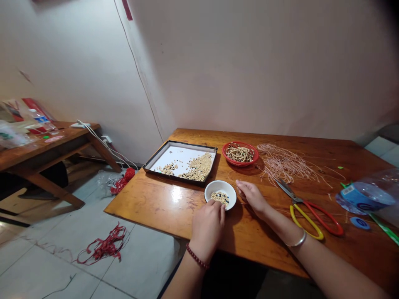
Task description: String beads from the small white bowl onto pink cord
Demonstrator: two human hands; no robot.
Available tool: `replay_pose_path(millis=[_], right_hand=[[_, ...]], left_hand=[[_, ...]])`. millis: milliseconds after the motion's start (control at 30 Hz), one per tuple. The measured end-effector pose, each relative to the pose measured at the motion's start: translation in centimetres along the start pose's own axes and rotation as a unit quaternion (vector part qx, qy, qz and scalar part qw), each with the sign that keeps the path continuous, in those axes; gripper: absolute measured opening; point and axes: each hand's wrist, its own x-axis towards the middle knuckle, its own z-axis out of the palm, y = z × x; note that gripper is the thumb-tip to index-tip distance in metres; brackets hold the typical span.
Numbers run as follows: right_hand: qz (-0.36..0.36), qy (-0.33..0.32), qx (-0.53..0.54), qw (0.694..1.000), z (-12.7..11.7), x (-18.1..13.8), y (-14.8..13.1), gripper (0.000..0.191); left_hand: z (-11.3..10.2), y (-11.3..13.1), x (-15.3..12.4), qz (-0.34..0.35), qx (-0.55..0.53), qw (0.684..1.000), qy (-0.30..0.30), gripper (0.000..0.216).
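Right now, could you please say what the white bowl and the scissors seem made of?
White bowl: smooth, perhaps glazed ceramic or plastic, given its soft sheen. Scissors: dull grey blades suggest metal; bright, solid-coloured yellow and red handles, probably plastic.

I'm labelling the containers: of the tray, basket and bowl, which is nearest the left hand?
The round white bowl: the left hand is right at it, while the black-edged tray and red basket lie farther away.

white bowl (229, 189), cream beads (219, 197) mixed with dark ones, black-edged white tray (165, 156), red basket (242, 164), pale pink cords (285, 164), yellow-and-red-handled scissors (295, 199), orange-brown wooden table (149, 200)
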Motion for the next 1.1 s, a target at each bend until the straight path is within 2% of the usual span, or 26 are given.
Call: replay_pose_path(millis=[167,333,467,833,1100], right_hand=[[0.014,-0.030,0.032,0.999,0.2,-0.4,-0.4,0.048],[0.015,-0.036,0.024,0.999,0.3,-0.6,-0.7,0.047],[0.022,-0.035,0.020,0.999,0.4,-0.6,-0.9,0.047],[0.023,-0.027,0.018,0.999,0.6,-0.8,-1.1,0.046],[0.020,-0.025,0.016,0.999,0.2,-0.6,-0.9,0.047]], left_hand=[[-0.2,0.0,0.1,-0.002,-0.016,1.000,-0.012,0.033],[-0.2,-0.1,0.1,-0.016,0.000,1.000,-0.012,0.033],[-0.1,0.0,0.1,-0.027,0.016,0.999,-0.035,0.037],[0.2,-0.3,0.2,0.019,-0.013,0.999,-0.023,0.034],[-0.3,-0.3,0.1,0.025,-0.036,0.998,-0.053,0.035]])
